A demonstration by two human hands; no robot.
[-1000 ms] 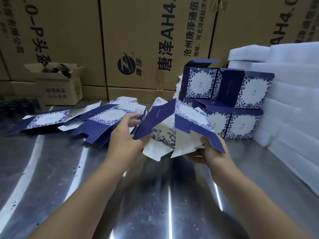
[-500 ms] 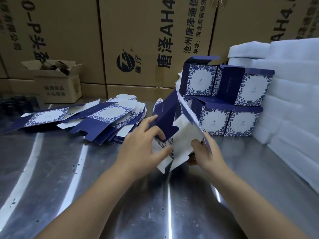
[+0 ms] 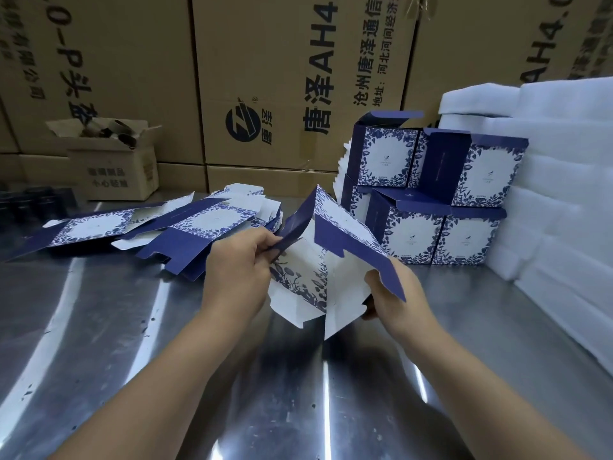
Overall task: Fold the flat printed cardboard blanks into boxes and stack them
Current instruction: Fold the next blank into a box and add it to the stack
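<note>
two hands hold one partly opened cardboard blank (image 3: 331, 254) above the steel table (image 3: 99, 343), in the middle of the view. the left hand (image 3: 238, 270) pinches a navy flap at the blank's upper left edge, fingers curled onto it. the right hand (image 3: 394, 300) grips the blank's right side: the thumb lies on the white inner face, and the other fingers are hidden behind the card. the blank stands tilted, its panels bent along the creases, with white inner faces and blue floral print turned toward the camera. its lower flaps hang free; whether they touch the table cannot be told. left of the hands, a loose pile of flat blanks (image 3: 199, 227) lies spread on the table. behind the held blank, to the right, folded boxes (image 3: 487, 174) stand stacked in two tiers with lids open. white foam sheets (image 3: 557, 200) are piled just beside the stack at the right edge. brown shipping cartons (image 3: 282, 78) form the back wall. a small open carton (image 3: 112, 167) sits at the far left.
</note>
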